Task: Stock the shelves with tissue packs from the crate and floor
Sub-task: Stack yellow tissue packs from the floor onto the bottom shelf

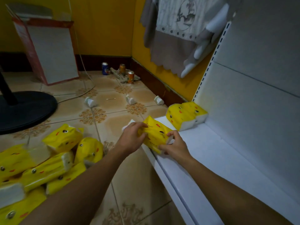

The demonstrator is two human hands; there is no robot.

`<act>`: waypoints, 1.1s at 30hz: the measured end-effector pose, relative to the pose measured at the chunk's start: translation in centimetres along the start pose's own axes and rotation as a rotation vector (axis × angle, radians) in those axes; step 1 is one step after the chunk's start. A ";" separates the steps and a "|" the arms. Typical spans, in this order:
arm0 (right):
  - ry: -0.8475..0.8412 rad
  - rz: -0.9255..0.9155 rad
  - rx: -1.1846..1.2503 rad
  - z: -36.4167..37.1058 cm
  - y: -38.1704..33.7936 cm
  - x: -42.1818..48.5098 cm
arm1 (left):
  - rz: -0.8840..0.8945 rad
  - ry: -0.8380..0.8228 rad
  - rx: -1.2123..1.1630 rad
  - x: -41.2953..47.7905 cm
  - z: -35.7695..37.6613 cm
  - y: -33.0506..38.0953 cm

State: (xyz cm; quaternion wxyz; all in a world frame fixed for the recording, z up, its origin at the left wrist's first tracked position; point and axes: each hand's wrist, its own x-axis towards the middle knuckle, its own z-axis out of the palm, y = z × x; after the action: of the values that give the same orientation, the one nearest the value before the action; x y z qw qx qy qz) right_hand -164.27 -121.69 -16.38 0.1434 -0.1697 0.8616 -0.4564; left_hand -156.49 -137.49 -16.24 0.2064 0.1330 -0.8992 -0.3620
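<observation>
While left hand (133, 137) and right hand (175, 146) grip the yellow tissue pack (155, 132) at the shelf (211, 159) lip, push it flush beside shelved packs (186, 116).

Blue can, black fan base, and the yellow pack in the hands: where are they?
blue can (105, 68), head view, on its blue side.
fan base (30, 111), head view, on its black top.
held tissue pack (156, 132), head view, on its yellow face.

The shelf (219, 159) looks like smooth white painted metal. The tissue pack (155, 135) at the shelf's front edge has crinkly, shiny yellow plastic wrap. The floor (113, 101) beside the shelf is glossy tile. Above the shelf hangs soft, matt cloth (168, 52).
</observation>
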 end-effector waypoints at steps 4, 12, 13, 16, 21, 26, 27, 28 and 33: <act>0.127 0.035 -0.050 -2.5 3.1 0.2 | -0.075 -0.160 -0.009 -0.5 4.0 1.2; 0.242 0.060 -0.153 -2.0 3.9 1.8 | 0.175 -0.437 0.409 -1.8 7.9 1.5; 0.232 0.050 -0.117 -1.5 3.7 2.1 | 0.195 -0.457 0.441 -1.8 7.8 1.4; 0.193 0.037 0.054 -0.1 3.5 3.0 | 0.205 -0.472 0.449 -1.9 7.7 0.9; 0.108 0.105 0.252 0.7 2.8 4.3 | 0.226 -0.447 0.430 -2.0 8.0 0.5; 0.084 0.208 0.488 -0.1 2.5 6.1 | 0.239 -0.456 0.439 -2.1 8.0 0.5; 0.068 0.221 0.531 -0.1 2.5 6.2 | 0.243 -0.454 0.441 -2.1 8.0 0.5; 0.050 0.226 0.558 -0.1 2.5 6.2 | 0.248 -0.449 0.441 -2.2 8.0 0.5; -0.006 0.204 0.537 0.3 2.3 6.1 | 0.299 -0.446 0.453 -2.6 7.6 0.3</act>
State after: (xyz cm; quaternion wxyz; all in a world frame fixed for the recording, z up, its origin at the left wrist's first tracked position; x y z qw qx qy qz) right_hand -170.03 -123.28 -19.05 0.2311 -0.0396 0.7222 -0.6507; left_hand -157.77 -131.73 -21.70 0.0210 -0.0401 -0.9893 -0.1390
